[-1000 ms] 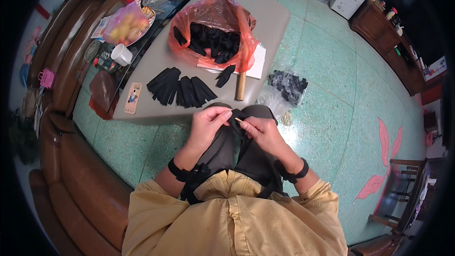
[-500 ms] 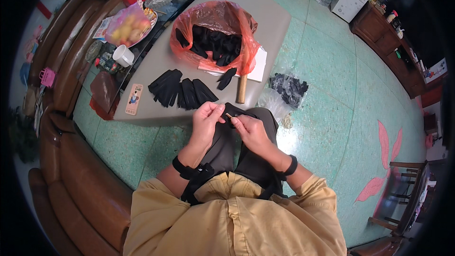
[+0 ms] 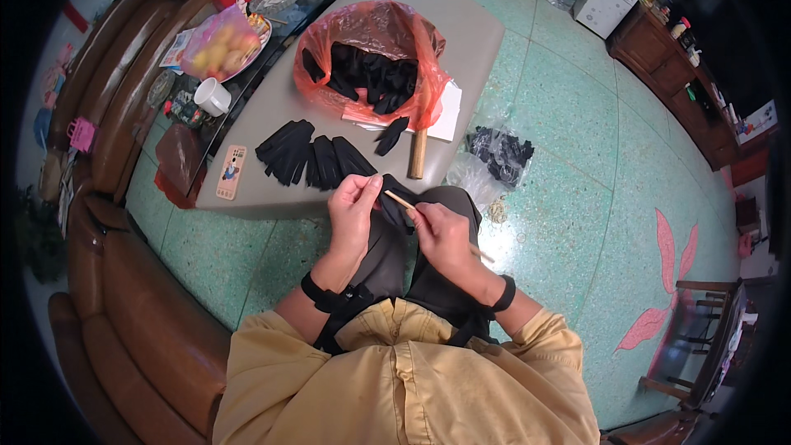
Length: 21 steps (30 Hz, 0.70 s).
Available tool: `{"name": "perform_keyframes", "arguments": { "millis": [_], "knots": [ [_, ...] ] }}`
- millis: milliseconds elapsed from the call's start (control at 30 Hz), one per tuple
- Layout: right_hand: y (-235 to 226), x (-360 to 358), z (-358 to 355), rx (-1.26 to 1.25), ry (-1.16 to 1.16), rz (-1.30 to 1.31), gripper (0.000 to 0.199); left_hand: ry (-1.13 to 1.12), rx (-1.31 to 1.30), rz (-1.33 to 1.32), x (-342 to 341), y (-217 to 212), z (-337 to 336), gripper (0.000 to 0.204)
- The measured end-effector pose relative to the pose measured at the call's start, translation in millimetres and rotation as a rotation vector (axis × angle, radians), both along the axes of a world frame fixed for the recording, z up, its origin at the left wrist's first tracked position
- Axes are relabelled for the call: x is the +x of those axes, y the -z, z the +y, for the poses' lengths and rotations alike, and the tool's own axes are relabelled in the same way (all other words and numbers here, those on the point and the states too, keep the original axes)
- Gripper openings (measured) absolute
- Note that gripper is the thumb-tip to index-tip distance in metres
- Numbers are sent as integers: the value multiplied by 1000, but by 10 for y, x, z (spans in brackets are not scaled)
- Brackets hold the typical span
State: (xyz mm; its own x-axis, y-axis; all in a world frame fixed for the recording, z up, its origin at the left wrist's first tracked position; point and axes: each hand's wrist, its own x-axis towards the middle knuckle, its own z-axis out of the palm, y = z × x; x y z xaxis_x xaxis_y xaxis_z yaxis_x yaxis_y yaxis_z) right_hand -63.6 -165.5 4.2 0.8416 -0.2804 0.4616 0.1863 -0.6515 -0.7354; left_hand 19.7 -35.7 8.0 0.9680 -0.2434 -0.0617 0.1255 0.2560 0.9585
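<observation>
- The left hand (image 3: 356, 206) has thumb and forefinger pinched together on the edge of a black fabric piece (image 3: 395, 210); this piece sits between the two hands, above the knees.
- The right hand (image 3: 441, 235) is closed around a thin wooden stick (image 3: 400, 199), whose pale tip points at the fabric; the fist hides the stick's middle, and its other end shows past the wrist.
- Just beyond the hands stands a grey table (image 3: 471, 41), its near edge close to the knees.
- Cut black strips (image 3: 284, 152) lie fanned on it in two groups, ahead and to the left; a single black scrap (image 3: 392, 136) lies apart from them.
- A wooden handle (image 3: 418, 156) points toward the person, its far end covered by a red plastic bag (image 3: 428, 86) that gapes open over more black material.
- The bag also covers part of some white sheets (image 3: 449, 111).
- Near the table's left corner lies a pink phone-shaped object (image 3: 231, 171).
- Farther left, a white mug (image 3: 212, 96) stands near a bagged heap of fruit (image 3: 218, 45).
- On the green floor (image 3: 560, 198), right of the table, sit a clear bag (image 3: 498, 152) with black pieces inside and a small pale heap (image 3: 498, 211).
</observation>
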Motion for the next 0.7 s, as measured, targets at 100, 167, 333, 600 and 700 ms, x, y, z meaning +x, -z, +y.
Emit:
{"name": "perform_keyframes", "arguments": {
  "millis": [100, 167, 333, 600, 700],
  "knots": [
    [3, 29, -8, -263, 19, -91, 14, 8, 80, 62, 21, -8, 71, 10],
    [49, 85, -84, 128, -160, -45, 16, 28, 77, 121, 65, -86, 53, 11],
    [16, 17, -163, 1771, -729, 734, 24, 306, -252, 135, 113, -168, 45, 6],
    [81, 79, -69, -240, -105, -68, 19, 230, 54, -53, 216, -91, 69, 9],
    [83, 101, -21, -39, -118, -28, 17, 90, 297, -200, 199, -65, -10, 13]
  ]
}}
